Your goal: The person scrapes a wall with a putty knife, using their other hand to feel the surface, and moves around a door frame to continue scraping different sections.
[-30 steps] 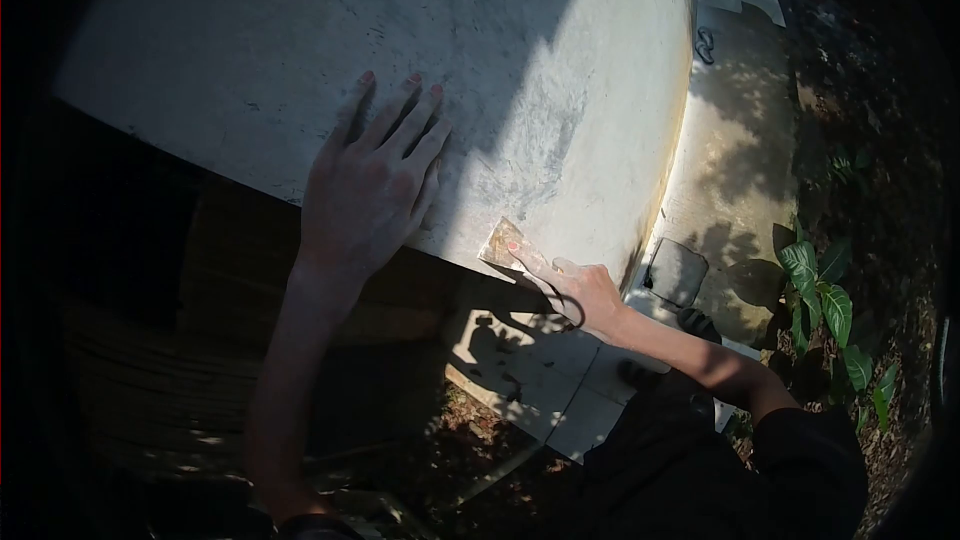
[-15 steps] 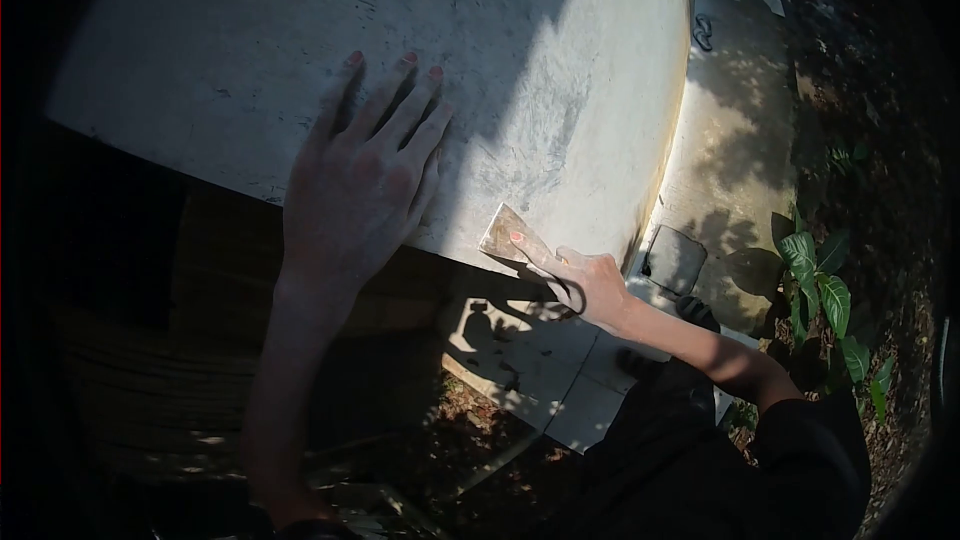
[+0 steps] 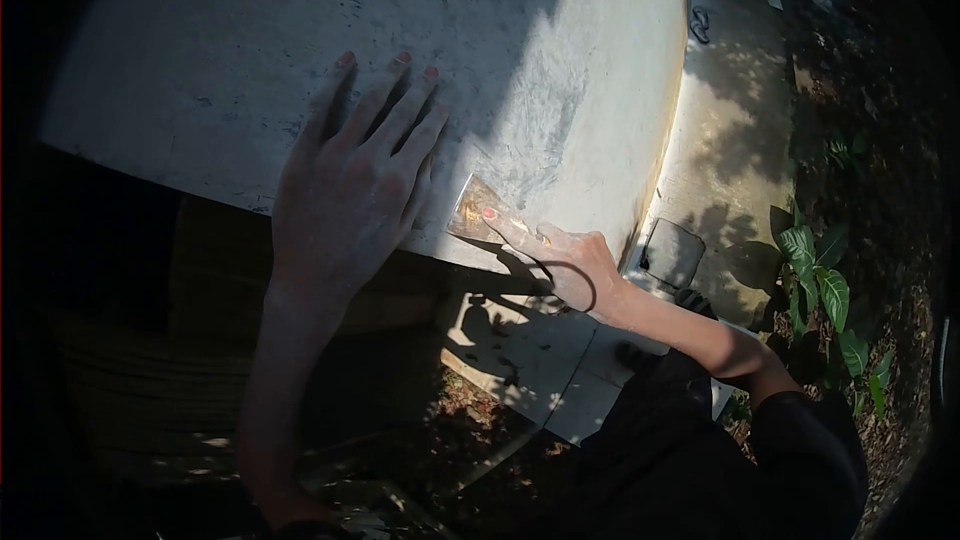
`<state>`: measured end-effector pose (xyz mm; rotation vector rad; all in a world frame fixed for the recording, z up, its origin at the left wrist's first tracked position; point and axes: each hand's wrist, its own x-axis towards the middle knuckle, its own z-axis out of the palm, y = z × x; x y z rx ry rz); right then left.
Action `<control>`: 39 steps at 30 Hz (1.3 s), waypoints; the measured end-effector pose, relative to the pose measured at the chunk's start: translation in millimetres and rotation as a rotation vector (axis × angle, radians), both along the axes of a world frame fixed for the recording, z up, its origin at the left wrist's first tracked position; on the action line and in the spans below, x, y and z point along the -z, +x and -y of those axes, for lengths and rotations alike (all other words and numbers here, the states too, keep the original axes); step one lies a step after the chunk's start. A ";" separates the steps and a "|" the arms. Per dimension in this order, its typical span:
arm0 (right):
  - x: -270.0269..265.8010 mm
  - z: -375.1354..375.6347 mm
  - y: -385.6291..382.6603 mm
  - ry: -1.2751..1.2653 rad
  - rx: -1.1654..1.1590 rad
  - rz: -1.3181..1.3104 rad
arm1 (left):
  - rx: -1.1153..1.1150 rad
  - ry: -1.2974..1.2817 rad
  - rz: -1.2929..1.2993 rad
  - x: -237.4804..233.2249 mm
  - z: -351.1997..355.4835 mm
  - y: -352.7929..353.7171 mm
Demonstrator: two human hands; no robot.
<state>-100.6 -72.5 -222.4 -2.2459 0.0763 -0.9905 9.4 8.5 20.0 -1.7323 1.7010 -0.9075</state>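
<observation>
A broad pale panel [image 3: 570, 80] with grey scuffs fills the upper view, part in shade and part in sunlight. My left hand [image 3: 345, 185], dusty and palm down, rests with fingers spread on its shaded part. Near the panel's close edge, my right hand [image 3: 578, 270] grips a scraper [image 3: 468, 212] with a flat, worn blade. The index finger lies along the blade, which sits at the edge just right of my left hand. A dark loop hangs around the right hand; I cannot make out what it is. The scraper's handle is mostly hidden by the hand.
Pale paving [image 3: 735, 110] runs along the panel's right side, with a square slab [image 3: 673, 255] on it. Green leafy plants [image 3: 830, 285] grow at the right over leaf litter. Below the panel's edge lies deep shadow, with tiles [image 3: 560, 370] by my legs.
My right hand has moved the scraper left and slightly up along the panel's edge, closer to my left hand. The left hand stays spread on the panel, almost unmoved.
</observation>
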 end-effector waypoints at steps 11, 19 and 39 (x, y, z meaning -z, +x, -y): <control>28.8 7.0 -13.7 -0.075 0.048 -0.294 | -0.023 -0.002 0.017 -1.5 -1.0 3.0; 27.3 8.0 -10.0 -0.081 0.012 -0.192 | -0.018 0.028 0.045 -0.9 -0.8 1.2; 31.4 6.9 -18.7 0.014 0.006 -0.273 | -0.010 -0.020 -0.029 -0.3 1.0 -0.4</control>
